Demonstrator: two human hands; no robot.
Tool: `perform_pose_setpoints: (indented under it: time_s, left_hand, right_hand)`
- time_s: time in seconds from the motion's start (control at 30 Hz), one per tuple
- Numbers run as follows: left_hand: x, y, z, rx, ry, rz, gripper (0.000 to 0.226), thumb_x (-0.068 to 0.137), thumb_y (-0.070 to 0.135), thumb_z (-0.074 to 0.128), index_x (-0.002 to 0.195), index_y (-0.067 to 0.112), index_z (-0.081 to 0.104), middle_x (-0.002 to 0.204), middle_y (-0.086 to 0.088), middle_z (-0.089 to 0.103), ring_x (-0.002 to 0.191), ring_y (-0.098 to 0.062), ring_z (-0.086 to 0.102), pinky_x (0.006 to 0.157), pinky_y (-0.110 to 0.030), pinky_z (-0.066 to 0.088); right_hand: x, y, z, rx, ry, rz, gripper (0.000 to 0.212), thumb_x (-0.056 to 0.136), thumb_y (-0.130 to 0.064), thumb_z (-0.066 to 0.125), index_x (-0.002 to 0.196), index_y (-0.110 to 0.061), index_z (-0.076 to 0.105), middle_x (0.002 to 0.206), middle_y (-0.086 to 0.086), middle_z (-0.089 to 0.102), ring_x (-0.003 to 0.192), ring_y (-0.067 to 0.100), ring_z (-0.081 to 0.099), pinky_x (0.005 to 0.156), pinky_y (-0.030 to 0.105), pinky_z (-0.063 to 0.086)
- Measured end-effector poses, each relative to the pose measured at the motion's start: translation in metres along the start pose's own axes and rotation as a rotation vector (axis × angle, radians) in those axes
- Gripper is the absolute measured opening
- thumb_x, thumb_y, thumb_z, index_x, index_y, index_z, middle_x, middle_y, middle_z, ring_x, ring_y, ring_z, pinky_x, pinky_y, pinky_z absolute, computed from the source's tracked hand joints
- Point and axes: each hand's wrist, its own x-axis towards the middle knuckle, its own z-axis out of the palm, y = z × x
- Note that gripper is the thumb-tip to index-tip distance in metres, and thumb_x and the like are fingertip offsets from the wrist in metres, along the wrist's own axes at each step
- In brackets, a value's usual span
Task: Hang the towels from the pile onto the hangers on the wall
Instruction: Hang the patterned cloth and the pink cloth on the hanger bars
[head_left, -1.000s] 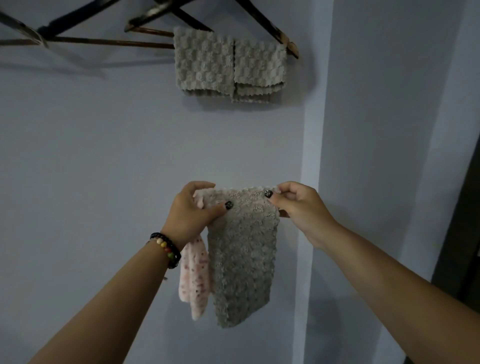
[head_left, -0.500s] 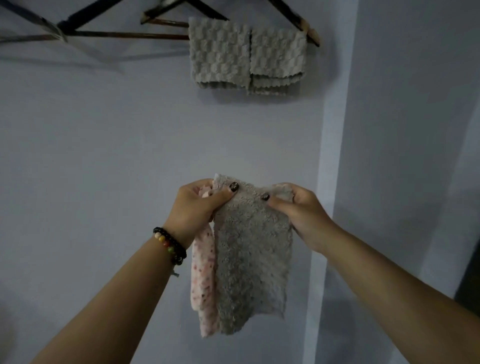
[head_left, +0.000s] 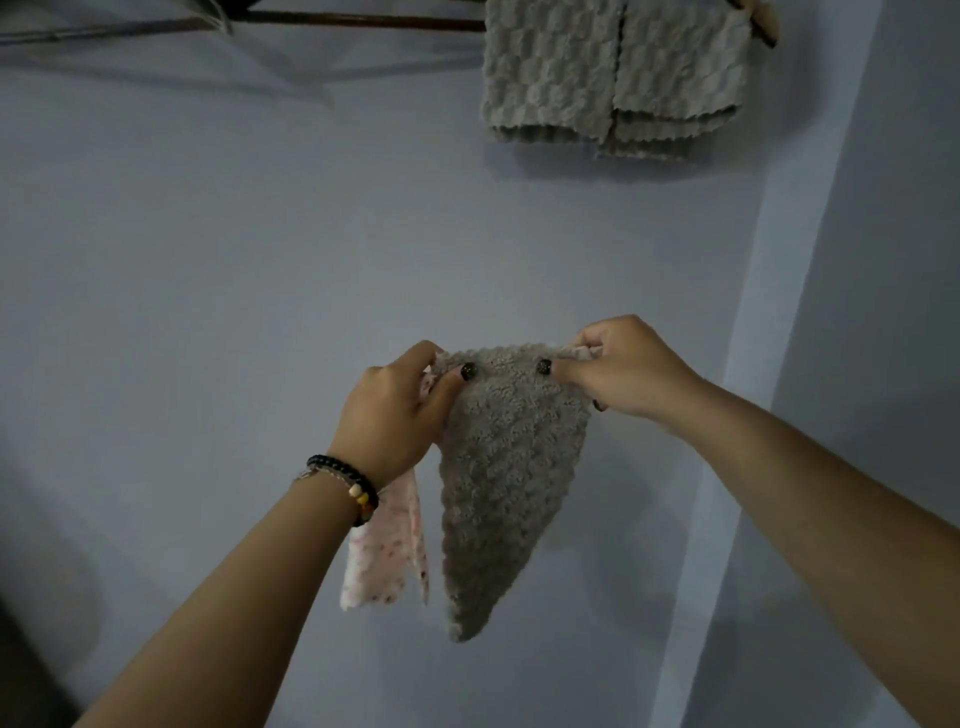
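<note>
A fluffy grey towel (head_left: 501, 483) hangs in front of the wall, held by its top edge. My left hand (head_left: 395, 410) pinches its left corner and also grips a pink speckled towel (head_left: 387, 551) that dangles below my wrist. My right hand (head_left: 623, 369) pinches the grey towel's right corner. High on the wall, a dark wooden hanger (head_left: 363, 22) carries two grey checked towels (head_left: 613, 78) side by side on its bar. The hangers' upper parts are cut off by the frame's top.
Another hanger bar (head_left: 104, 34) reaches in from the top left with nothing on it. A wall corner (head_left: 737, 415) runs down the right side. A dark shape (head_left: 21, 670) sits at the bottom left edge.
My hands spread the grey towel's top edge and it now hangs to a point. The view has shifted, so the hung towels sit higher and further right in the frame.
</note>
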Motion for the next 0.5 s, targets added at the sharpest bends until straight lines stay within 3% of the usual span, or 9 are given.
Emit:
perform_pose_setpoints:
  time_s: [0.1,0.2,0.3,0.4,0.5]
  left_hand:
    - [0.013,-0.017,-0.012,-0.095,0.003,-0.082,0.035,0.094,0.041,0.056,0.079,0.01,0.056,0.054,-0.005,0.061,0.046,-0.016,0.059,0.048,-0.039,0.051]
    - [0.033,-0.031,-0.025,-0.223,-0.011,-0.163,0.036,0.094,0.036,0.056,0.079,0.004,0.06,0.051,-0.001,0.065,0.044,-0.004,0.054,0.049,-0.019,0.046]
    - [0.052,-0.045,-0.037,-0.383,-0.064,-0.213,0.026,0.097,0.027,0.054,0.084,0.006,0.058,0.063,0.003,0.072,0.042,0.002,0.049,0.047,-0.012,0.037]
    - [0.066,-0.061,-0.045,-0.475,-0.077,-0.211,0.015,0.099,0.021,0.05,0.097,0.009,0.058,0.076,0.006,0.075,0.036,-0.008,0.034,0.04,-0.016,0.032]
    - [0.079,-0.069,-0.05,-0.536,-0.053,-0.194,0.016,0.099,0.022,0.052,0.106,0.013,0.063,0.079,0.011,0.075,0.069,-0.035,0.062,0.056,-0.022,0.046]
  right_hand:
    - [0.016,-0.018,0.015,0.157,-0.019,0.105,0.022,0.094,-0.021,0.061,0.087,-0.001,0.057,0.046,0.0,0.056,0.037,0.013,0.053,0.041,0.024,0.035]
    - [0.03,-0.037,0.024,0.293,-0.07,0.176,0.013,0.1,-0.015,0.048,0.095,-0.006,0.055,0.043,-0.003,0.056,0.041,0.017,0.061,0.037,0.02,0.036]
    - [0.041,-0.058,0.032,0.508,-0.067,0.193,0.014,0.103,-0.017,0.04,0.092,-0.014,0.048,0.061,0.008,0.07,0.054,0.025,0.069,0.041,0.023,0.048]
    - [0.051,-0.073,0.043,0.627,0.023,0.137,0.013,0.105,-0.017,0.036,0.104,-0.009,0.046,0.081,0.011,0.075,0.075,0.025,0.074,0.07,0.037,0.059]
    - [0.063,-0.077,0.058,0.633,0.198,0.015,0.012,0.104,-0.016,0.036,0.104,-0.011,0.047,0.088,0.005,0.076,0.084,0.019,0.074,0.084,0.038,0.055]
